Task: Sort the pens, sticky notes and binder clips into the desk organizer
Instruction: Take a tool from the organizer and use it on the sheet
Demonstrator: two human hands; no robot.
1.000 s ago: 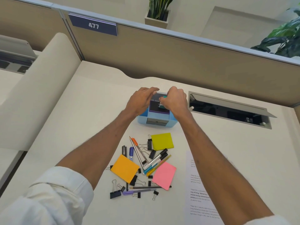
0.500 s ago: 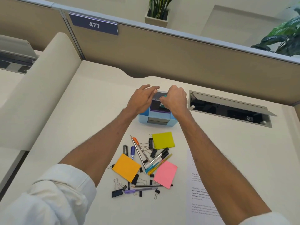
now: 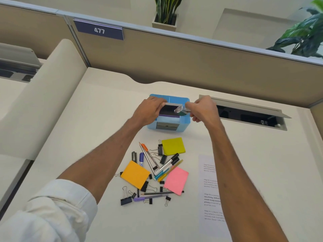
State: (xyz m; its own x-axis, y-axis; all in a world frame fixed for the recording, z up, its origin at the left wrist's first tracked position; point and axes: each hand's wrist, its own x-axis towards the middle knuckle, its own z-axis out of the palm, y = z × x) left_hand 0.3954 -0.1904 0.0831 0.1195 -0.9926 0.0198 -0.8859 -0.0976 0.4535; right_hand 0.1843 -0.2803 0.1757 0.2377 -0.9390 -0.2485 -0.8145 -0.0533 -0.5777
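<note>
A blue desk organizer (image 3: 183, 123) stands at the middle of the desk. My left hand (image 3: 148, 110) grips its left side, fingertips on the grey inner rim. My right hand (image 3: 202, 109) pinches a green binder clip (image 3: 181, 111) with silver handles over the organizer's dark top opening. In front of the organizer lies a loose pile: a yellow sticky pad (image 3: 173, 145), an orange sticky pad (image 3: 135, 174), a pink sticky pad (image 3: 176, 182), several pens (image 3: 167, 165) and several black binder clips (image 3: 126, 200).
A printed paper sheet (image 3: 211, 189) lies right of the pile, under my right forearm. An open cable hatch (image 3: 244, 114) sits in the desk right of the organizer. A tan partition runs along the back, and a cream divider (image 3: 43, 105) borders the left.
My right hand has shifted a little to the right, and the green clip now shows clearly above the opening. My left hand stays on the organizer.
</note>
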